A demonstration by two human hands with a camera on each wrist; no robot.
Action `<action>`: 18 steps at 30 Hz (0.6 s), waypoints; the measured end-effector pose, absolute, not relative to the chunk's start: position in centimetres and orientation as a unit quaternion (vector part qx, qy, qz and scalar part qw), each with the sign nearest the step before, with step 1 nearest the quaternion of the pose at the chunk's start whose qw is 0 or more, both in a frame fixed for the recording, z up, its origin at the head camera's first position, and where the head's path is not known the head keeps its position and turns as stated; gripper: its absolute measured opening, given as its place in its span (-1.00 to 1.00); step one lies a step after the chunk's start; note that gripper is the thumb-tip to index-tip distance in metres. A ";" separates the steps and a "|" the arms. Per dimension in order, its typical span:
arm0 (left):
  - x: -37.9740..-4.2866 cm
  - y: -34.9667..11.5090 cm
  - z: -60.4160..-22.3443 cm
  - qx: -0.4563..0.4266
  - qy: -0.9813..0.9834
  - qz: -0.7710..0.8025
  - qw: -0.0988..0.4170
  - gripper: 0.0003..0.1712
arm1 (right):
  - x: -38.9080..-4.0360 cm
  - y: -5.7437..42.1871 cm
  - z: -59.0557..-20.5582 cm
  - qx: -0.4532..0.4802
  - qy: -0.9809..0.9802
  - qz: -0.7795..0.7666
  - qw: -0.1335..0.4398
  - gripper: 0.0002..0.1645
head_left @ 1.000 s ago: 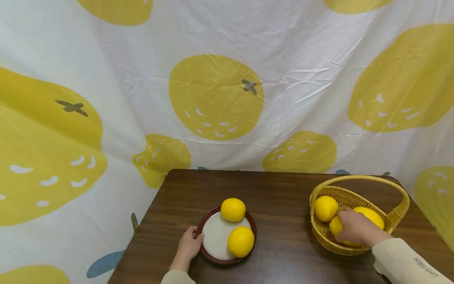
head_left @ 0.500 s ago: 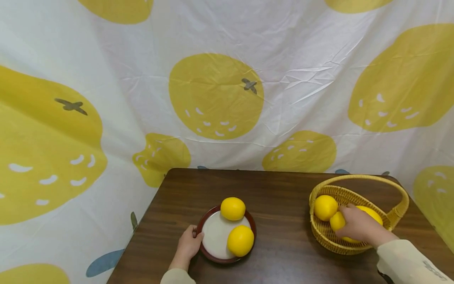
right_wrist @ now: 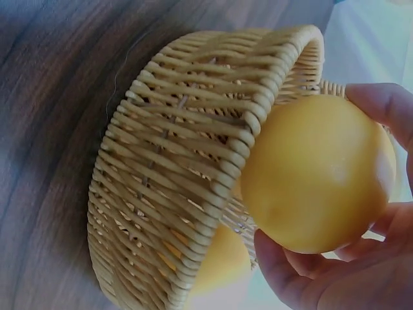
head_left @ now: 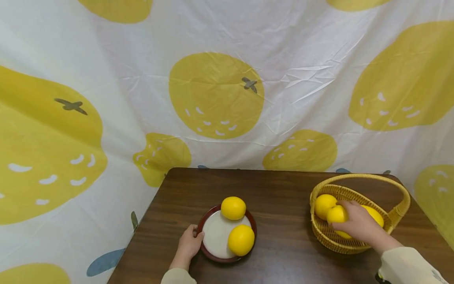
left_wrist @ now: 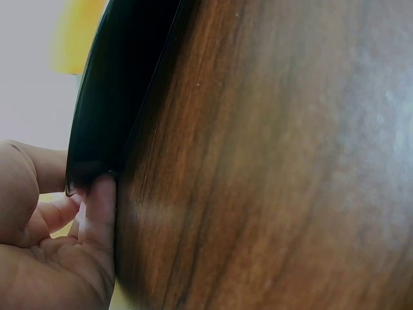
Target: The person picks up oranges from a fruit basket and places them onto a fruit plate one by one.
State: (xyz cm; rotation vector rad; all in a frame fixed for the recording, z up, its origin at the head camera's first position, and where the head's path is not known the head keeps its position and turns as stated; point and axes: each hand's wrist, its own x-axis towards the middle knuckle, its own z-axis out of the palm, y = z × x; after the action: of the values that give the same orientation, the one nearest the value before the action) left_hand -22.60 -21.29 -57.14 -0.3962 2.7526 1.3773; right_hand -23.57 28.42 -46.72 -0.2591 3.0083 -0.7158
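My left hand (head_left: pixel 189 246) pinches the left edge of a round plate (head_left: pixel 214 239) with a dark red rim and pale inside. Its dark rim (left_wrist: pixel 110 97) passes between thumb and fingers in the left wrist view. Two yellow lemons sit on the plate, one at the back (head_left: pixel 233 208) and one at the front right (head_left: pixel 241 240). On the right, my right hand (head_left: pixel 360 224) grips another lemon (right_wrist: pixel 316 174) between thumb and fingers at the rim of a wicker basket (right_wrist: pixel 174 142). Inside the basket lie more lemons, one at the left (head_left: pixel 323 205) and one partly behind the hand (head_left: pixel 374 215).
The basket's tall arched handle (head_left: pixel 361 176) rises over its opening. Everything stands on a dark wooden table (head_left: pixel 280 205). A white curtain (head_left: pixel 298 35) printed with yellow lemons hangs behind the table and at its sides.
My right hand has taken hold of the lemon in the basket and raised it slightly; it now overlaps the left lemon in the head view. The left hand and plate have stayed put.
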 end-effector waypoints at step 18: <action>-22.5 -21.2 -57.1 -0.122 0.888 0.444 0.012 -0.70 | -22.2 27.3 -46.7 -0.091 0.959 -0.265 -0.046 0.02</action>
State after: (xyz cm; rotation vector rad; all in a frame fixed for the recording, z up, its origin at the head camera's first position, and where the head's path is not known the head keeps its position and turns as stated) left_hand -22.49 -21.22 -57.15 -0.3812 2.7676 1.3837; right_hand -22.15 27.31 -46.72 -0.2932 3.1034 -0.8582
